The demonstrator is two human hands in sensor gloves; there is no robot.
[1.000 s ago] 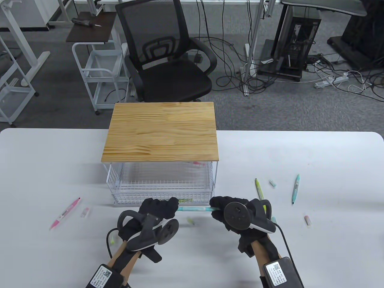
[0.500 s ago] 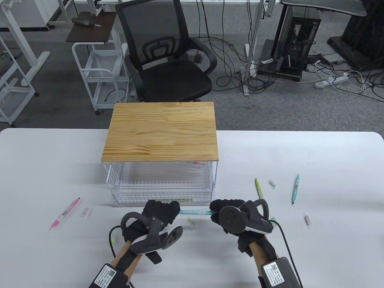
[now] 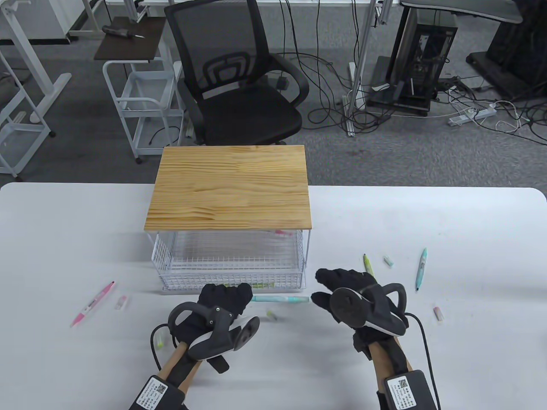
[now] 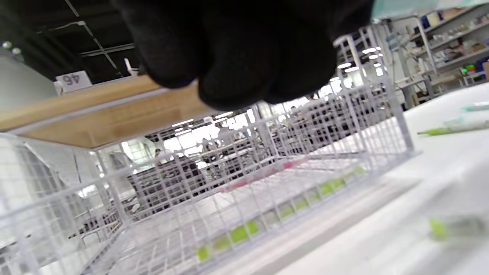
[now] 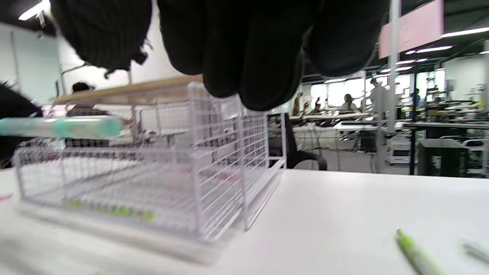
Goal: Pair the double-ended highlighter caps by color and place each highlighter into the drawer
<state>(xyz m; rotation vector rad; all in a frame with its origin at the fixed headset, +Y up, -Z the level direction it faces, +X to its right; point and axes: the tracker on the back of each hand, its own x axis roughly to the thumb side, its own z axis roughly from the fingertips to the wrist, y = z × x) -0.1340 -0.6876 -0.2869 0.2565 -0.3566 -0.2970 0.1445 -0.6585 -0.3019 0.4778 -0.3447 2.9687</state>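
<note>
From above, the left hand (image 3: 224, 301) is gripping one end of a teal highlighter (image 3: 280, 299), which is sticking out level to the right, just in front of the wire drawer (image 3: 230, 279). The right hand (image 3: 346, 286) is hovering just beside the pen's free end, fingers spread and relaxed, holding nothing. On the table (image 3: 470, 222), a yellow-green pen (image 3: 368, 265), a small loose cap (image 3: 388, 260) and another teal pen (image 3: 421, 269) are lying to the right; a pink pen (image 3: 92, 303) and a pink cap (image 3: 122, 303) are lying well to the left.

In the left wrist view, the curled fingers (image 4: 237, 49) are filling the top, with a sliver of the teal pen at the upper right corner. Below, the drawer is showing a pink pen (image 4: 263, 173) and a green one (image 4: 275, 212) lying inside.

In the right wrist view, the fingers (image 5: 259, 53) are hanging loosely, gripping nothing, and the teal pen is floating at the left in front of the drawer.

The pen looks light, stiff and smooth, likely to roll or slip; pinching it round the middle of the barrel should be steadying it best on its way over the drawer's front wall.
</note>
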